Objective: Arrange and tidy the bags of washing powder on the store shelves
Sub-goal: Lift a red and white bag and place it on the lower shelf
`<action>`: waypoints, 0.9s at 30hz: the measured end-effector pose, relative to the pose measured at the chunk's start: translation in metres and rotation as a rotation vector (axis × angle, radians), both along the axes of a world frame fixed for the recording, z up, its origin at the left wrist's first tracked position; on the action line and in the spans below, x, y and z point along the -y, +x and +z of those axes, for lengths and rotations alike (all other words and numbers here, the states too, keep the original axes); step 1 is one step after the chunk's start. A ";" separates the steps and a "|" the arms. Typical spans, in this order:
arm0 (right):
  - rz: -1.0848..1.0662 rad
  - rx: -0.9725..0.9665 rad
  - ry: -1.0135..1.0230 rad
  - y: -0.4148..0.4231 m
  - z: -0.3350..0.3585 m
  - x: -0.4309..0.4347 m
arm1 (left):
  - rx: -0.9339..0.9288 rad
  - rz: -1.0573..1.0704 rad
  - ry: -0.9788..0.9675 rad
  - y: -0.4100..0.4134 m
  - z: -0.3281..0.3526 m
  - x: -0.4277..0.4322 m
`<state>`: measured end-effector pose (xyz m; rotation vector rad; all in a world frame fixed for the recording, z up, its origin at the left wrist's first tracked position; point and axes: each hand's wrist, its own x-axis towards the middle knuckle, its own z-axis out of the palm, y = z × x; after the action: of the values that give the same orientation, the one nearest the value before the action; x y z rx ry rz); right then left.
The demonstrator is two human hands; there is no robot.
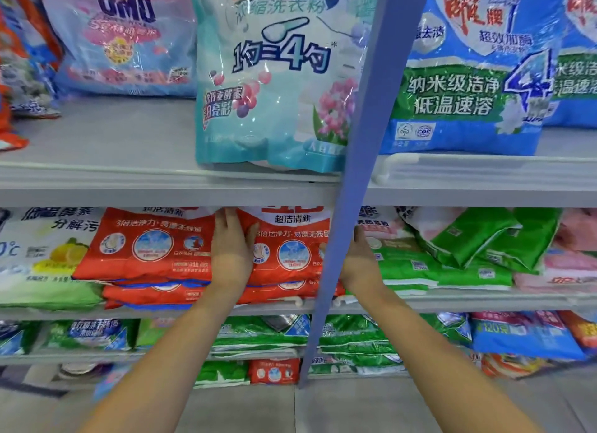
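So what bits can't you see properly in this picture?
All in the head view:
- Fingers of the right hand: hidden behind the blue post.
- Brand name on the red bag: covered by the shelf edge above.
- Top of the teal bag: cut off by the picture's edge.
- Print on the green bags lower down: too blurred.

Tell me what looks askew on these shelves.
The green bags on the middle shelf, right of the blue post, lie tilted and heaped crookedly beside the pink bags. Above, the teal bag stands well forward of the OMO bag.
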<state>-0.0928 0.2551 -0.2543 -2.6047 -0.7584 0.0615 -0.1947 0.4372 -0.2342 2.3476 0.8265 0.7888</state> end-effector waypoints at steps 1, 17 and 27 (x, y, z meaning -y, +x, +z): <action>-0.039 0.091 -0.008 -0.004 0.004 0.000 | 0.014 -0.009 0.134 -0.003 -0.004 0.002; 0.137 0.040 -0.300 0.002 0.014 0.000 | -0.346 -0.183 0.402 -0.012 -0.025 0.012; -0.153 0.247 -0.106 -0.036 0.011 0.109 | -0.278 -0.304 0.334 -0.033 -0.014 0.029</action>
<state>-0.1291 0.1466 -0.2429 -2.7961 -0.6494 -0.2767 -0.2281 0.4084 -0.2484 2.8380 0.4473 0.5077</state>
